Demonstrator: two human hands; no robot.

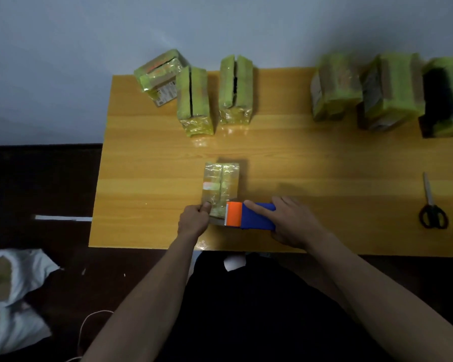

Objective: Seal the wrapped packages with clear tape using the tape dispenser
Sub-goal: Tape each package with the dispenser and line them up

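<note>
Package [221, 189] near end hidden by dispenser [250, 216], far-right packages [392, 92] blurred

Both bare forearms reach forward; left hand [193, 220] fingers curled, thumb pressing down; right hand [290, 221] gripping, index finger extended.

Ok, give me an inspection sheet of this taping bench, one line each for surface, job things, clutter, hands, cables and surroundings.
Surface: wooden table, glossy.
Job things: package near the front edge; blue and orange tape dispenser at its near end; six more wrapped packages along the back.
Clutter: scissors at right.
Hands: left hand pinches the package's near corner; right hand grips the dispenser.
Cables: thin white cord on the floor.
Surroundings: white bags on dark floor, pale wall.
</note>
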